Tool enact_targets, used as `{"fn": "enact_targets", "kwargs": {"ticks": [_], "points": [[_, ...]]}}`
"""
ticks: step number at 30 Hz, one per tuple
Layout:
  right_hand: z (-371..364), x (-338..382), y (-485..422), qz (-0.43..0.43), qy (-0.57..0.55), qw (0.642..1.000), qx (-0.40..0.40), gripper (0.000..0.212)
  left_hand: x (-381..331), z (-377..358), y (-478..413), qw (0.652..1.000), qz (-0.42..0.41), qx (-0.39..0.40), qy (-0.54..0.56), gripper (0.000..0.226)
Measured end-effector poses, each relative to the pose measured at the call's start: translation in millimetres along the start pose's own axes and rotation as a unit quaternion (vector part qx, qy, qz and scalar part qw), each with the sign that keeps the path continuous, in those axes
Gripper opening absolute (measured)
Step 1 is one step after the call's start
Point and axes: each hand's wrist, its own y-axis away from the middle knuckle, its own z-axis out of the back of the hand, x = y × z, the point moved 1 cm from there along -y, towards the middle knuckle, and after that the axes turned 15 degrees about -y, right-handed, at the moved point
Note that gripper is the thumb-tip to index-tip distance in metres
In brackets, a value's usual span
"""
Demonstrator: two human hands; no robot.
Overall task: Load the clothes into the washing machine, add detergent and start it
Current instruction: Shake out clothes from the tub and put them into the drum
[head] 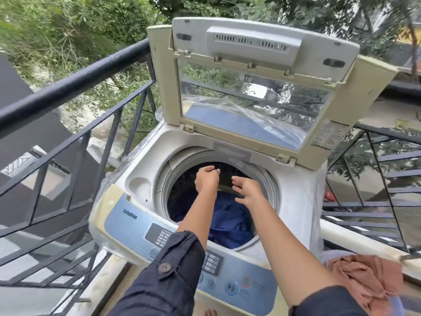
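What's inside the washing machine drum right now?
A dark blue garment lies in the drum, partly hidden by both forearms. It covers the drum's bottom, so anything underneath cannot be seen.

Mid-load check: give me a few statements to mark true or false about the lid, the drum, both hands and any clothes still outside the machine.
1. The lid is shut. False: it stands open, raised behind the drum.
2. A blue cloth lies inside the drum. True.
3. The right hand holds a detergent bottle. False: it holds nothing, with its fingers straight above the drum opening.
4. A pink cloth lies outside the machine, to its right. True.
5. The left hand is above the drum opening and holds nothing. True.
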Motion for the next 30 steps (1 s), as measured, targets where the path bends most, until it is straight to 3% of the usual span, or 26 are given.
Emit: {"fn": "enact_targets", "kwargs": {"ticks": [6,10,15,21,26,30], "points": [[21.3,16.0,12.6,0.026,-0.024,0.999,0.009,0.027,-5.9,-27.4,20.1,1.000,-0.024,-0.010,0.005,0.012],[44.7,31.9,27.5,0.056,-0.047,0.997,0.008,0.030,-13.7,-52.8,42.8,0.999,-0.038,-0.014,0.030,0.028],[95.0,52.3,39.0,0.095,-0.075,0.993,0.005,0.027,-28.2,-90.5,83.0,0.996,-0.063,-0.009,0.064,0.030],[173.5,75.0,57.0,0.134,-0.100,0.986,0.000,0.031,-34.0,-150.6,145.3,0.993,-0.108,-0.007,0.053,0.028],[257.1,90.9,71.9,0.153,-0.116,0.981,-0.021,0.018,-23.9,-219.3,190.3,0.994,-0.105,0.010,-0.001,0.049],[329.6,93.9,70.6,0.162,-0.117,0.978,-0.054,0.023,-15.6,-282.0,223.4,0.994,-0.107,0.030,0.000,0.034]]}}
